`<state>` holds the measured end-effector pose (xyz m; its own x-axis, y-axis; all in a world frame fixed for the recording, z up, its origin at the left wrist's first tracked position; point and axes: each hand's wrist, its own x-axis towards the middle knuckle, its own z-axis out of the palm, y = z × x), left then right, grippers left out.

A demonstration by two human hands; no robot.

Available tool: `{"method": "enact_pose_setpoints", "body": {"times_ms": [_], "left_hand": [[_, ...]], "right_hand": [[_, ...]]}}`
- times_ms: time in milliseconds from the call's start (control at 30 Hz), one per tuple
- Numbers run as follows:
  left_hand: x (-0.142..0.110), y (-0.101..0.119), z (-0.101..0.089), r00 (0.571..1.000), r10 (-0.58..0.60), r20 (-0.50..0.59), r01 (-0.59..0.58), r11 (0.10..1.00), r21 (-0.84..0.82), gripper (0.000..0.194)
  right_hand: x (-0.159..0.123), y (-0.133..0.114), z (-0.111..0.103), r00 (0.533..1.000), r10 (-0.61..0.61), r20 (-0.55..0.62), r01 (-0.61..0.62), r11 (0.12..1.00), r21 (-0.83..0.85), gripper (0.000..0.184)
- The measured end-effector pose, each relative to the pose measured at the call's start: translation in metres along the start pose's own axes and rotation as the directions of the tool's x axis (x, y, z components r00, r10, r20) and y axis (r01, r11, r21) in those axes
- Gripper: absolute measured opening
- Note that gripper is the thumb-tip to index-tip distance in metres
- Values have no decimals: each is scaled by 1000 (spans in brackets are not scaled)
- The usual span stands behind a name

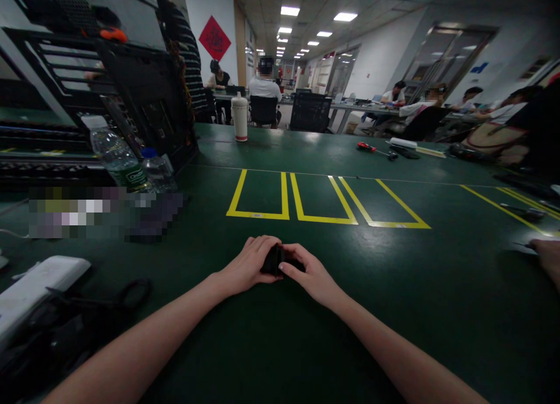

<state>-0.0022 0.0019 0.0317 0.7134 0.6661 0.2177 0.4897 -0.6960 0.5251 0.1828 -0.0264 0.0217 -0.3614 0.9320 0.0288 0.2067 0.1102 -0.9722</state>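
Observation:
A small black object (272,263), boxy and too dark to name, is held between both hands just above or on the green table (280,345). My left hand (251,263) wraps round its left side, thumb below and fingers over the top. From the right, my right hand (308,271) grips its other side between thumb and curled fingers. Much of the object is hidden by the fingers. Beyond the hands, yellow tape (328,220) marks several open-ended frames on the tabletop.
To the left stand clear plastic bottles (120,159), a white power strip (48,281) and tangled black cables (74,328). A white bottle (239,118) is at the far edge. Further right lie a red screwdriver (367,147) and another person's hand (549,258).

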Motion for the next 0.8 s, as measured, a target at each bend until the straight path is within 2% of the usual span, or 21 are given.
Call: {"method": "enact_pose_setpoints", "body": {"times_ms": [167,367,467,600,667,800], "left_hand": [[0,3,-3,1000,-11,11,11,1000,8,57],[0,2,-2,1000,-5,7,5,1000,-2,55],[0,2,-3,1000,-5,0,5,1000,-5,56],[0,1,-1,1000,5,4,-5,1000,9,56],[0,0,0,1000,6,5,-7,1000,19,57],[0,-1,1,1000,0,6,0,1000,18,58]], "right_hand": [[-3,-4,-3,999,-42,29,43,999,-11,32],[-2,-1,1,999,-35,-14,35,999,26,24],[0,0,1,999,-23,-26,23,1000,13,27],[0,-4,-1,1000,11,19,-9,998,-69,27],[-1,-6,-2,999,-15,49,19,997,-81,25],[-3,-7,-4,995,-66,68,71,996,-61,34]]}}
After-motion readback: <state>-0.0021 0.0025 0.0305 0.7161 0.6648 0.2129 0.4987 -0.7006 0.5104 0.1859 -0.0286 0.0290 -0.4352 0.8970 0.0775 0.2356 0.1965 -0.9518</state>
